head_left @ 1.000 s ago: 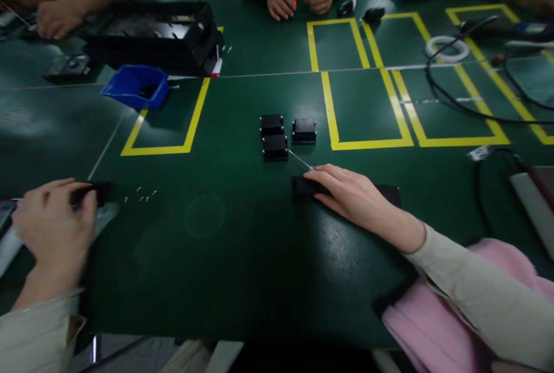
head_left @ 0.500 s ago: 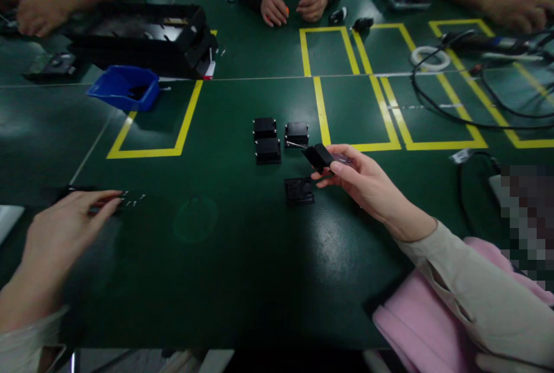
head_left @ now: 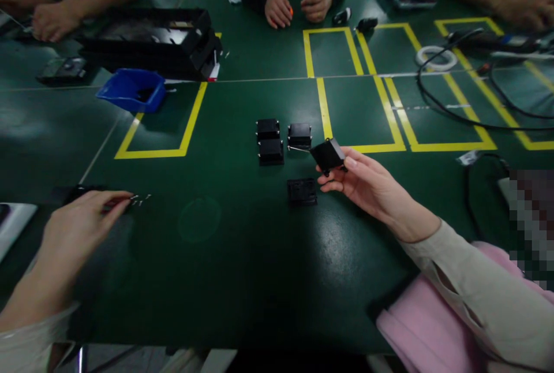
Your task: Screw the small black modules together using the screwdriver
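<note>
We see our right hand (head_left: 367, 185) raised a little above the green tabletop (head_left: 242, 269), its fingers pinching a small black housing (head_left: 328, 155) that is tilted on edge; a thin metal pin (head_left: 298, 148) juts from the housing toward 9 o'clock. Just below it, at 7 o'clock from the housing, a flat black base piece (head_left: 302, 191) lies on the tabletop, apart from the hand. At 10 o'clock from the housing stand three more black housings (head_left: 270, 141), close together. Our left hand (head_left: 82, 226) lies low at the 9 o'clock side, fingers stretched out flat and loosely open, the fingertips touching a scatter of small screws (head_left: 139, 200) beside a dark bar (head_left: 75, 193). Farther off at 11 o'clock sit a blue bin (head_left: 132, 90) and a black tray (head_left: 149, 38). Other people's hands (head_left: 298, 8) rest at 12 o'clock.
</note>
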`<control>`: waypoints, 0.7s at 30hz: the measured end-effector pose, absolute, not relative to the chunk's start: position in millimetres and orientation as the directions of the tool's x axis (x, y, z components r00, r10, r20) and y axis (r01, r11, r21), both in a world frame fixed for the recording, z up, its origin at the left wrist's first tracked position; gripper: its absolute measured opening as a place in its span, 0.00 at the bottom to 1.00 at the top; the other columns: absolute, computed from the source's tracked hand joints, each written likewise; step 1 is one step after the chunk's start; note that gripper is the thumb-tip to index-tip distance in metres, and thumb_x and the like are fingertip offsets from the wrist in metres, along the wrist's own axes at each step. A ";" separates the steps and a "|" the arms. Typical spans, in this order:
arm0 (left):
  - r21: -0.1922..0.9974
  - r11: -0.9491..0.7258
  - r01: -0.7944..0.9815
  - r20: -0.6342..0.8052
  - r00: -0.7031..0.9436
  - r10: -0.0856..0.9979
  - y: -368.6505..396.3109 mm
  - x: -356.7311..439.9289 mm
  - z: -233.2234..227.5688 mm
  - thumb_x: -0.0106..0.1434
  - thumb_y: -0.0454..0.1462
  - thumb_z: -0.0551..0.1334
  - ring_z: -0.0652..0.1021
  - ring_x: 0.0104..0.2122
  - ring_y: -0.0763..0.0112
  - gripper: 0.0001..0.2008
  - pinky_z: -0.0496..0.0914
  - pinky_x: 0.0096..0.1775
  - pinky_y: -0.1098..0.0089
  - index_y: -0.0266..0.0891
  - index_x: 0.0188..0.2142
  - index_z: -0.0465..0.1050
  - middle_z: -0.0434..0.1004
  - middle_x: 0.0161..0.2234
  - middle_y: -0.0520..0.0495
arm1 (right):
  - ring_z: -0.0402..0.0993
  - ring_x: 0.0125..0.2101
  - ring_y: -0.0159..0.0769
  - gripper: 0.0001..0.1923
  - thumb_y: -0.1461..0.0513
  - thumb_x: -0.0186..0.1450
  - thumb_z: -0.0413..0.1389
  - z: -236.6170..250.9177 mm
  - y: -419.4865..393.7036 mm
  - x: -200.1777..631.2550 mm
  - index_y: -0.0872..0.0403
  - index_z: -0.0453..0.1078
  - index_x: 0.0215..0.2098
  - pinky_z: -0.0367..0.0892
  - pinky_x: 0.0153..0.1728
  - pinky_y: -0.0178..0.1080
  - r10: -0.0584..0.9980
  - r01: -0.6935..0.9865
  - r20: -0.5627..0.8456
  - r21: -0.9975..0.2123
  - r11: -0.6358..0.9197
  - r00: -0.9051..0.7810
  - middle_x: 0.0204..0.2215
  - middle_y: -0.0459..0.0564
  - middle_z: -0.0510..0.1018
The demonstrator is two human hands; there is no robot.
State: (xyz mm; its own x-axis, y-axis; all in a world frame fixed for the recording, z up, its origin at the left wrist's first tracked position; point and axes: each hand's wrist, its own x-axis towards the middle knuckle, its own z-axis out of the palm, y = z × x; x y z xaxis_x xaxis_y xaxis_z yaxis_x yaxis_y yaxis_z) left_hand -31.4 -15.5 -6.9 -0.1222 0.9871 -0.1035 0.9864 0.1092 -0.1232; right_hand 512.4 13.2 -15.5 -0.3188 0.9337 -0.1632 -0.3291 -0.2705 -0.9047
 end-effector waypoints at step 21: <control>-0.198 0.117 0.973 -0.373 -0.185 0.909 23.7 -36.1 7.4 0.66 0.47 0.56 0.84 0.40 0.53 0.20 0.74 0.41 0.60 0.37 0.46 0.79 0.85 0.46 0.37 | 0.86 0.39 0.40 0.20 0.48 0.70 0.60 -17.0 10.2 508.9 0.51 0.71 0.52 0.85 0.43 0.45 0.904 -0.375 -0.184 -0.864 -0.336 -0.386 0.46 0.57 0.86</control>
State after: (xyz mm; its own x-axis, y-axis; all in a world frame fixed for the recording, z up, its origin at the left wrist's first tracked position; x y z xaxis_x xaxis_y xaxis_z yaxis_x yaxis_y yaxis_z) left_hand -36.1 23.7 7.4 -0.1854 0.9091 -0.3730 0.9732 0.1172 -0.1981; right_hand 508.9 10.2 -17.0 -0.3862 0.9039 -0.1840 -0.3753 -0.3361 -0.8638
